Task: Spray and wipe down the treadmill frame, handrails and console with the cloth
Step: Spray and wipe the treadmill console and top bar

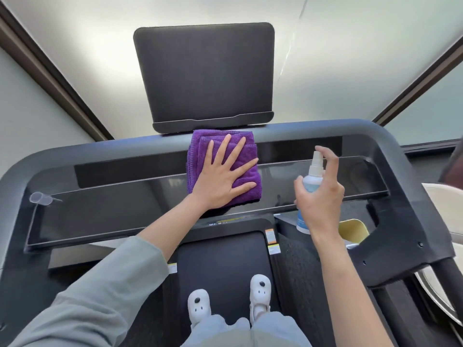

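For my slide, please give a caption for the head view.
Left hand presses purple cloth on treadmill console; right hand holds spray bottle.

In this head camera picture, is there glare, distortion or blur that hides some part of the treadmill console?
Head view: soft even light, no hard shadows; the glossy console panel reflects faintly, and the bright wall behind is washed out; wide-angle bending curves the frame; purple cloth, left hand and spray bottle are sharp.

One head-worn view looks forward and steeply down, close over the treadmill console (pixel 225 196). Beyond the fingers (pixel 226 151) stands the screen (pixel 204 71); nearer than them lies the belt (pixel 223 266)
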